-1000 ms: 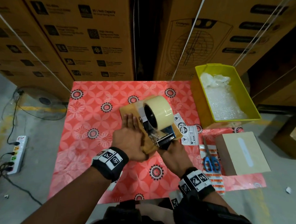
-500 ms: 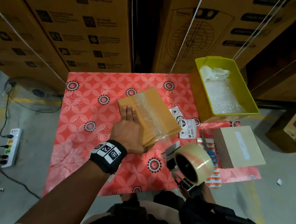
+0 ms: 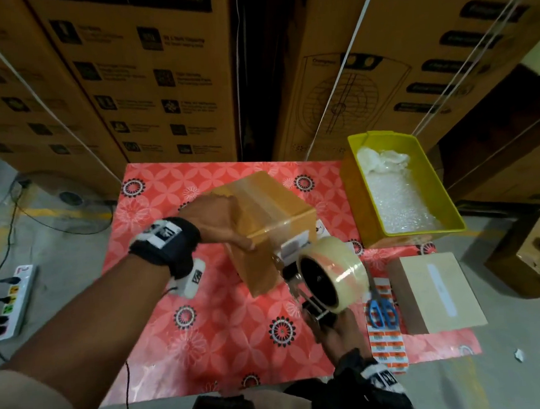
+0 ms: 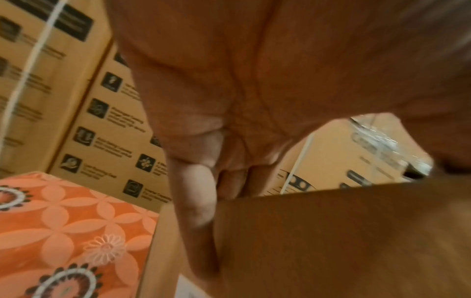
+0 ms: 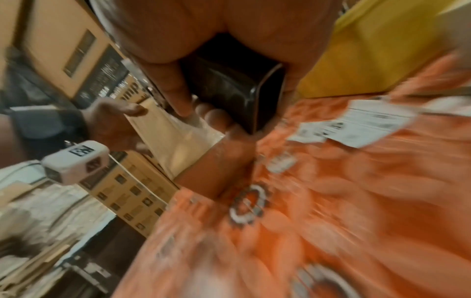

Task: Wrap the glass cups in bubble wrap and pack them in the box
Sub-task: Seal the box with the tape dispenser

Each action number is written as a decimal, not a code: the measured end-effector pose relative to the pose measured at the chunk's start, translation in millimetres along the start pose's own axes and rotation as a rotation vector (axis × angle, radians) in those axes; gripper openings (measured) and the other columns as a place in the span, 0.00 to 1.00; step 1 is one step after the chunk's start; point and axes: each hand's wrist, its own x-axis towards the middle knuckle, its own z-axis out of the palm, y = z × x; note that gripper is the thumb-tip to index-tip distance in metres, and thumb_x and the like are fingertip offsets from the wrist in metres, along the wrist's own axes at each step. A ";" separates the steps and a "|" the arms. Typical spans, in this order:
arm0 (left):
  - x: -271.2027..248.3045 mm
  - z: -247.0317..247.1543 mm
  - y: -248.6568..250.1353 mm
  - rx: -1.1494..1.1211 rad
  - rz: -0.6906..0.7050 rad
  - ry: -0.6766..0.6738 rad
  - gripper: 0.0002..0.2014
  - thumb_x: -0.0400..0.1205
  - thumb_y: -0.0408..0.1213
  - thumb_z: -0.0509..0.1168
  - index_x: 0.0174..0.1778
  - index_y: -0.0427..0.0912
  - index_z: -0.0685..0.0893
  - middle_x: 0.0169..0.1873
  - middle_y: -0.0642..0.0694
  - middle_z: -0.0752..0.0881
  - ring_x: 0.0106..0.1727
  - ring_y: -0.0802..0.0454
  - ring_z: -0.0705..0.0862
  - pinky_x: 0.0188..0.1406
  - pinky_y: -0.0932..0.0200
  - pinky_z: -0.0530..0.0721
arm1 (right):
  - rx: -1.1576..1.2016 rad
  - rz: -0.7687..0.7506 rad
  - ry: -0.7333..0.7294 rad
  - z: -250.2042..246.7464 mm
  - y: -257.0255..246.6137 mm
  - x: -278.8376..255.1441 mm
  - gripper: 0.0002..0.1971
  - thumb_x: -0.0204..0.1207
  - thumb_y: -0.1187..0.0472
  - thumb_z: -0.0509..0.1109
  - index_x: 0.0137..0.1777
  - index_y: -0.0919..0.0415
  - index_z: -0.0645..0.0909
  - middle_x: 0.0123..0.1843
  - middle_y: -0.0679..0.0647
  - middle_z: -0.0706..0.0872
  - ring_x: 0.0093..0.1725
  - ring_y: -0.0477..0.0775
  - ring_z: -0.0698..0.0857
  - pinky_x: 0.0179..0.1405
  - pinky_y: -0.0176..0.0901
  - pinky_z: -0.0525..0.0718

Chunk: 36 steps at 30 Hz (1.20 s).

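Note:
A brown cardboard box (image 3: 272, 210) with clear tape across its top is tipped up on the red flowered mat (image 3: 207, 330). My left hand (image 3: 219, 224) grips its left edge, thumb on the near side. In the left wrist view the fingers (image 4: 198, 201) curl over the box (image 4: 331, 231). My right hand (image 3: 335, 330) holds a tape dispenser (image 3: 331, 273) by its black handle (image 5: 237, 90), its front end against the box's near side (image 5: 173, 141). No glass cups show.
A yellow bin (image 3: 445, 211) with bubble wrap (image 3: 396, 202) stands at the right. A small closed box (image 3: 437, 291), blue scissors (image 3: 381, 311) and sticker sheets (image 3: 387, 346) lie beside the dispenser. A power strip (image 3: 16, 298) lies on the floor left; tall cartons behind.
The dispenser left the box top, swung down to the right, then came back to the box's near side. My left hand went from lying flat on the box to gripping and tipping it.

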 end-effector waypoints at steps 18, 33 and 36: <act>52.4 -24.4 -56.2 0.160 -0.202 0.000 0.92 0.46 0.86 0.76 0.90 0.43 0.24 0.91 0.42 0.27 0.94 0.35 0.38 0.71 0.01 0.35 | -0.064 -0.069 -0.085 37.7 -204.1 178.1 0.10 0.74 0.59 0.69 0.38 0.65 0.84 0.28 0.62 0.87 0.24 0.61 0.84 0.27 0.58 0.88; 32.0 10.5 -26.4 -0.060 -0.124 0.128 0.84 0.53 0.69 0.84 0.92 0.45 0.33 0.85 0.37 0.51 0.84 0.26 0.61 0.86 0.21 0.61 | -0.119 -0.091 -0.150 14.2 -180.4 140.0 0.09 0.72 0.54 0.69 0.37 0.60 0.83 0.24 0.49 0.81 0.24 0.56 0.80 0.29 0.54 0.83; 0.6 39.1 -1.6 -0.011 -0.077 0.158 0.86 0.47 0.76 0.78 0.92 0.42 0.35 0.81 0.36 0.56 0.83 0.26 0.62 0.88 0.23 0.55 | -0.133 -0.079 -0.151 -3.0 -157.1 93.1 0.08 0.72 0.54 0.70 0.37 0.59 0.84 0.21 0.47 0.80 0.25 0.56 0.81 0.30 0.53 0.85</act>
